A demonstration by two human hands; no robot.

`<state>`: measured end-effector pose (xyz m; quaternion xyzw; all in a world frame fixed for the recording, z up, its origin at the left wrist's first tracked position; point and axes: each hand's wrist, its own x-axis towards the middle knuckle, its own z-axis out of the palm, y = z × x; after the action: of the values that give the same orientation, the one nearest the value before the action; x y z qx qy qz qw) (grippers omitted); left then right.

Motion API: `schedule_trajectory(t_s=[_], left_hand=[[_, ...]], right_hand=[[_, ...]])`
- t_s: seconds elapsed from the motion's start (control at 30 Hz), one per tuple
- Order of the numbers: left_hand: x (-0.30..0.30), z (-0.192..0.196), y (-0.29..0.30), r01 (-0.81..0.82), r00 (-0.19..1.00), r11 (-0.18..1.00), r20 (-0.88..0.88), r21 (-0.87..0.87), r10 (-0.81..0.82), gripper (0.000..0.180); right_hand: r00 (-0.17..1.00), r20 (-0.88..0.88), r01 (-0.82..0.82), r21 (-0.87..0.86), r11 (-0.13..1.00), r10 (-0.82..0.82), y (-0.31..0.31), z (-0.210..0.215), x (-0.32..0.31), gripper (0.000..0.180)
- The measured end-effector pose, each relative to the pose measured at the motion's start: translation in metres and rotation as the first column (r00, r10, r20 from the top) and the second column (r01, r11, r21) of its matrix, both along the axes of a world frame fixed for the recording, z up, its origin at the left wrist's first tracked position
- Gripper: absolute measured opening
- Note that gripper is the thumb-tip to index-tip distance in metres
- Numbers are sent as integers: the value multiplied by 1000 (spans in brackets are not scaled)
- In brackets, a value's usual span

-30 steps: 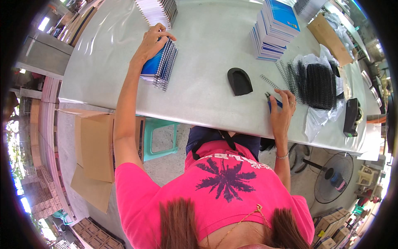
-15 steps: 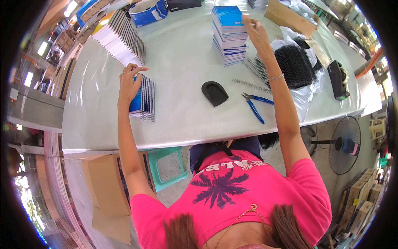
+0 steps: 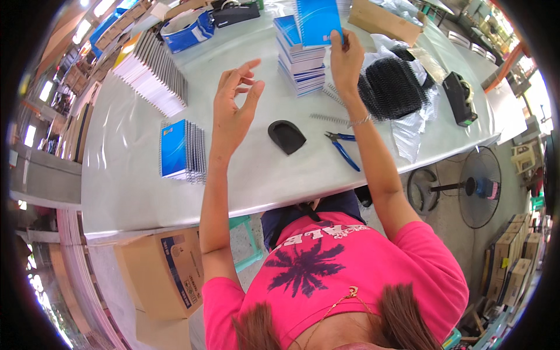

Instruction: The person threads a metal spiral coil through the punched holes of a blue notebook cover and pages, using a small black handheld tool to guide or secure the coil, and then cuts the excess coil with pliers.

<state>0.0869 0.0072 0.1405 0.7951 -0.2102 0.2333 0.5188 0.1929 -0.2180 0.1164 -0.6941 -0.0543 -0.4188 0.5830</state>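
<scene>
White and long, the tabletop (image 3: 134, 175) sits in a busy workshop. On the floor at the left is a brown cardboard box (image 3: 160, 274); its inside can't be seen. Up on the tabletop lies a small pile of bound blue notebooks (image 3: 182, 150). The left hand (image 3: 233, 111) hangs in the air with fingers spread, holding nothing. The right hand (image 3: 345, 58) pinches one blue notebook (image 3: 318, 22) above the tall stack (image 3: 300, 61). It looks like picking up a book for binding; black wire coils (image 3: 389, 87) wait in a clear bag.

A long white table (image 3: 116, 192) stands in daylight over a grey concrete floor (image 3: 443, 233). A fan (image 3: 481, 186) stands at right, a cardboard box (image 3: 163, 274) and green stool (image 3: 248, 245) beneath.
</scene>
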Motion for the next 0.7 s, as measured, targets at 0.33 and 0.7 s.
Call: schedule_trajectory(t_s=[0.33,0.7], left_hand=[[-19,-28,-14,34,925,895,-324,-444,-196,49],[-104,-53,-1,-87,945,666,-151,741,291,31]], right_hand=[[907,-222,-389,-115,914,358,-6,-38,-109,24],[633,-288,290,-772,566,-718,-325,-96,-32,36]])
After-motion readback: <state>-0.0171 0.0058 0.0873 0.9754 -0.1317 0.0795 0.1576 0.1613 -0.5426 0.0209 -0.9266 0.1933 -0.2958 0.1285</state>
